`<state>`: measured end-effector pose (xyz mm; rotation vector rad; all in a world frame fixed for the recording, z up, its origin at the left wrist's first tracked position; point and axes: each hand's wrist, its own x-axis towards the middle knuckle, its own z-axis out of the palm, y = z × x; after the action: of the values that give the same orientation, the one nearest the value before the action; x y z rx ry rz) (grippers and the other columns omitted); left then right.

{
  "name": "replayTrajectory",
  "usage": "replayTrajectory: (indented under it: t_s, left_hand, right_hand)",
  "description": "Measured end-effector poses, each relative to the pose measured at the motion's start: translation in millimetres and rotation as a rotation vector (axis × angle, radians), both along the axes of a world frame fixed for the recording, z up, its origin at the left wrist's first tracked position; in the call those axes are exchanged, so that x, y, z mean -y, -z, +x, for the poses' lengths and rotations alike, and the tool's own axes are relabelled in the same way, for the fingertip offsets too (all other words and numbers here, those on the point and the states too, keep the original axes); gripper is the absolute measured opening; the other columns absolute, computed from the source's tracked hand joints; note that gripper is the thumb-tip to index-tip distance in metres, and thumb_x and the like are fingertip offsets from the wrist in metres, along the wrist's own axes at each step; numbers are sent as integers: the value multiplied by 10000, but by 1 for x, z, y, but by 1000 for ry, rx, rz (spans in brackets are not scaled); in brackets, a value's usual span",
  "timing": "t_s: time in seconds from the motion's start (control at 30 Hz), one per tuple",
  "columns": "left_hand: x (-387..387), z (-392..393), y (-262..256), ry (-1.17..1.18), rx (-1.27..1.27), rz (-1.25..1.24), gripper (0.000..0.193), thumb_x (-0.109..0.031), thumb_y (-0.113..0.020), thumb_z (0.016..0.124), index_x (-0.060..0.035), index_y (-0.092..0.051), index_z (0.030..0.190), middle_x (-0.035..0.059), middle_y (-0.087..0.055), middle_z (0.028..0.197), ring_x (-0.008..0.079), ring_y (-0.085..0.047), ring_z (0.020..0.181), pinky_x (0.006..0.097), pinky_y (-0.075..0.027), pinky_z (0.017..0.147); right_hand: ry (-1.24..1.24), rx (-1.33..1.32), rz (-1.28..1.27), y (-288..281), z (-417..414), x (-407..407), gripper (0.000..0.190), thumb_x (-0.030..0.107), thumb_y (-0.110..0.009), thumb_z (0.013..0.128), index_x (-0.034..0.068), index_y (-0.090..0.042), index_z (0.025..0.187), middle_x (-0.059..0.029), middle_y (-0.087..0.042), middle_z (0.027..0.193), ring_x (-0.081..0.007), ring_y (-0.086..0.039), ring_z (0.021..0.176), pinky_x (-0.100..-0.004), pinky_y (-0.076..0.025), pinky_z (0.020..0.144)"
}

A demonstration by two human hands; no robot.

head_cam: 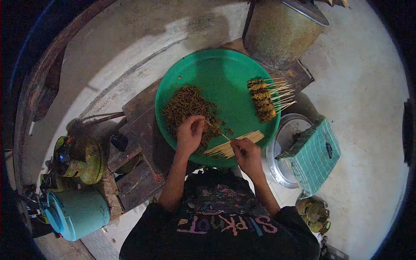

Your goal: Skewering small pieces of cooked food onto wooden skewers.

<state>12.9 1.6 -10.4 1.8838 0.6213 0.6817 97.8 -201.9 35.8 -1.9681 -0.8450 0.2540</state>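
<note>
My right hand (246, 151) grips the near end of a thin wooden skewer (223, 135) that slants up and left. At the skewer's far end is my left hand (191, 131), its thumb and forefinger together at the tip, over the edge of a heap of small brown food pieces (187, 104). Whether food is on the tip cannot be made out. The heap lies on the left of a large round green tray (227, 107). Bare wooden skewers (240, 143) lie along the tray's near edge, beside my right hand. Several loaded skewers (261, 100) rest at the right, sticks pointing outward.
A large metal pot (282, 32) stands behind the tray on a dark wooden surface (143, 120). To the right are a metal basin (279, 169) and a green checked cloth (317, 156) with a dark object on it. A green gas cylinder (87, 159) and a turquoise bucket (84, 211) are at left.
</note>
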Motion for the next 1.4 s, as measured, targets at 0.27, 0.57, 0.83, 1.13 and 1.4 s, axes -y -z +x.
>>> replayTrajectory:
  t_s: [0.27, 0.57, 0.83, 1.13, 1.4]
  left_hand:
    - [-8, -4, 13, 85, 92, -209, 141, -25, -618, 908, -5, -659, 1042, 74, -689, 855, 123, -672, 789, 278, -525, 681]
    - [1, -3, -18, 50, 12, 40, 201, -14, -639, 867, -36, -702, 1056, 79, -697, 868, 126, -659, 743, 275, -522, 673]
    - [-3, -3, -26, 43, 29, -55, 169, -29, -634, 881, -43, -711, 1031, 83, -715, 884, 128, -652, 728, 291, -528, 670]
    - [-11, -7, -24, 4, -90, -363, 110, -20, -584, 921, 16, -676, 969, 69, -681, 827, 110, -635, 715, 273, -510, 633]
    - [-5, -10, -30, 81, 5, 184, 195, -24, -598, 897, -25, -680, 1074, 108, -697, 887, 154, -662, 739, 295, -526, 668]
  right_hand:
    - [-41, 26, 17, 9, 3, 4, 130, 46, -663, 867, 6, -708, 983, -125, -620, 766, -202, -602, 606, -300, -465, 555]
    - [-9, 48, 5, 16, 0, 1, 127, 62, -649, 884, -10, -692, 979, -139, -638, 785, -223, -622, 648, -318, -481, 587]
    - [-21, -139, 112, 20, 2, 1, 138, 82, -641, 903, -28, -677, 978, -129, -643, 815, -182, -612, 704, -313, -478, 615]
    - [-60, 32, -24, 8, -1, -3, 133, 61, -654, 884, -11, -691, 991, -133, -613, 797, -209, -590, 654, -312, -454, 578]
    - [-24, -25, 4, 12, -8, -9, 130, 63, -651, 884, -4, -681, 991, -118, -606, 783, -206, -592, 645, -313, -456, 587]
